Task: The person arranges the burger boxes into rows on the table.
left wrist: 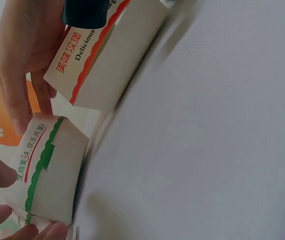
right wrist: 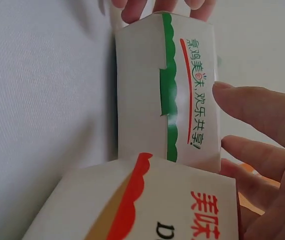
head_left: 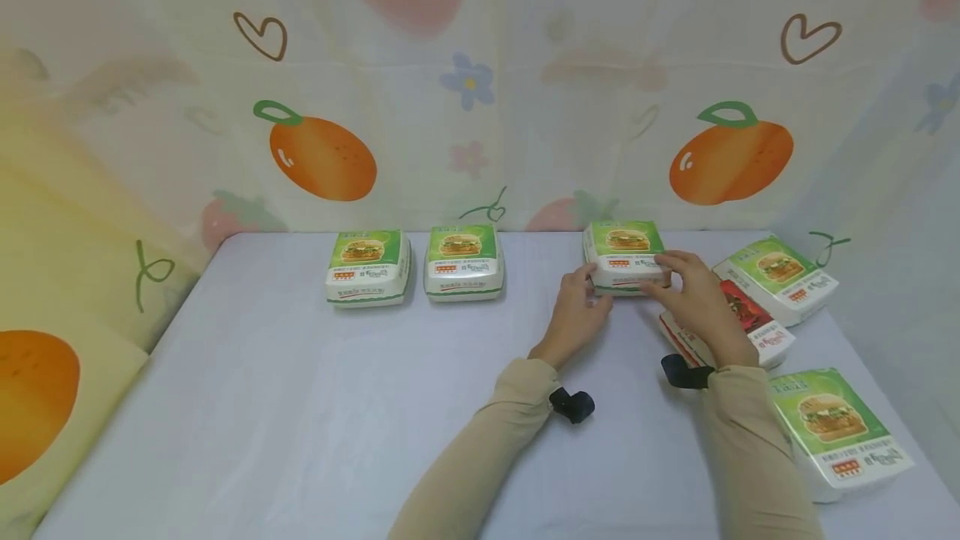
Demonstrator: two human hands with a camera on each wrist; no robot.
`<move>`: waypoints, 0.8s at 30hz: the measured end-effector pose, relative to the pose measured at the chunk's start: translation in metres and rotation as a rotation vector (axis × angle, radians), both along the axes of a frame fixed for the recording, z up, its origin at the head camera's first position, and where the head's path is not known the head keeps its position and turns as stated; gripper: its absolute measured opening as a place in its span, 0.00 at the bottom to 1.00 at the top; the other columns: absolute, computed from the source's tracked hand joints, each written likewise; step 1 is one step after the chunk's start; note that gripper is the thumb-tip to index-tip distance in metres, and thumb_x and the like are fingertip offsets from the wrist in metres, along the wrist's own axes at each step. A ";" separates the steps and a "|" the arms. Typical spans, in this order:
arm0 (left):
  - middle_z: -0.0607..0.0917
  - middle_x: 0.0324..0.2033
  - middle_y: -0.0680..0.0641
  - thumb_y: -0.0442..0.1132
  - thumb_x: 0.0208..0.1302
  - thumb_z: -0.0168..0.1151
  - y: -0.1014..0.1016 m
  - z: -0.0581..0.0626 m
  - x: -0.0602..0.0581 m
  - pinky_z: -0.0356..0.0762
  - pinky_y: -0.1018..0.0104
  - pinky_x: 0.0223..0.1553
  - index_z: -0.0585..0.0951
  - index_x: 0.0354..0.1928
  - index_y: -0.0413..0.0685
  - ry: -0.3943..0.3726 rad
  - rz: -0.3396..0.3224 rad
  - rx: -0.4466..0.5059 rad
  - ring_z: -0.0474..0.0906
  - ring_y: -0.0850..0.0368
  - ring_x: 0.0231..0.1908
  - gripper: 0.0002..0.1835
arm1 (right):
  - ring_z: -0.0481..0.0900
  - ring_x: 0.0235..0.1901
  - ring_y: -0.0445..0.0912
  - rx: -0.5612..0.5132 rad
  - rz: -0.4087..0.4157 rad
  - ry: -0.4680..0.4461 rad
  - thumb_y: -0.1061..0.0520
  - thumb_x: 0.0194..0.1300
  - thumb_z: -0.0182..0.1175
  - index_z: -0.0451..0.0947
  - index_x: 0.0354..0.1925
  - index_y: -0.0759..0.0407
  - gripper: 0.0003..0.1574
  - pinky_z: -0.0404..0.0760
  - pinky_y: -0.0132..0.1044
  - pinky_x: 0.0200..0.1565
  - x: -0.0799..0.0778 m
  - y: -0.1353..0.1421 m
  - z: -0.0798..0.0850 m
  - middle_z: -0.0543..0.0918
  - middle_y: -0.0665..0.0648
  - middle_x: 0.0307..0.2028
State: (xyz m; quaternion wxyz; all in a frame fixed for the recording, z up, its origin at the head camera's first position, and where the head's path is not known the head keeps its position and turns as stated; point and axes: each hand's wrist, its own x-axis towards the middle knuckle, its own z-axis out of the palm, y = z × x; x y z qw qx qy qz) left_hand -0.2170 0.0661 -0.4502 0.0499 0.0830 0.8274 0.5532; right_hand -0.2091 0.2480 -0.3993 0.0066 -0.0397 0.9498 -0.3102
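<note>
A green-and-white burger box [head_left: 622, 240] sits at the back of the table, with a hand at each side. My left hand [head_left: 576, 315] holds its left side, fingers bent against the wall and thumb by the front. On the right, my right hand [head_left: 697, 302] holds the box's right edge, thumb near the front and fingers reaching over the side. In the right wrist view the green-edged front [right wrist: 182, 100] of this box faces the camera, right thumb [right wrist: 242, 102] at its upper edge. Under the right wrist lies a red-and-white burger box [head_left: 757, 323], partly hidden by the hand.
Two more green burger boxes [head_left: 367, 265] [head_left: 463, 261] stand in line at the back left. Another green box [head_left: 783, 273] is behind the red one. A further green box [head_left: 836, 427] lies beside the right forearm. A printed curtain [head_left: 480, 140] hangs behind the table [head_left: 300, 423].
</note>
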 end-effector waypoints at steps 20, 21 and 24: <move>0.70 0.67 0.37 0.42 0.70 0.55 -0.010 -0.010 -0.014 0.76 0.63 0.60 0.57 0.76 0.41 0.041 -0.036 0.017 0.73 0.49 0.60 0.36 | 0.56 0.70 0.71 0.057 0.024 -0.130 0.49 0.69 0.62 0.45 0.75 0.74 0.53 0.57 0.67 0.69 -0.011 -0.010 0.002 0.58 0.78 0.70; 0.69 0.69 0.37 0.42 0.70 0.55 -0.011 -0.011 -0.014 0.76 0.63 0.60 0.57 0.76 0.41 0.039 -0.026 0.025 0.73 0.50 0.61 0.36 | 0.57 0.70 0.71 0.059 0.022 -0.126 0.49 0.68 0.62 0.46 0.75 0.74 0.53 0.58 0.67 0.69 -0.011 -0.011 0.002 0.59 0.78 0.70; 0.69 0.69 0.38 0.43 0.71 0.54 -0.013 -0.010 -0.011 0.76 0.65 0.59 0.57 0.76 0.42 0.036 -0.003 0.036 0.73 0.52 0.60 0.35 | 0.58 0.68 0.71 0.071 0.025 -0.111 0.48 0.68 0.62 0.47 0.74 0.76 0.53 0.59 0.67 0.68 -0.011 -0.014 0.003 0.58 0.80 0.68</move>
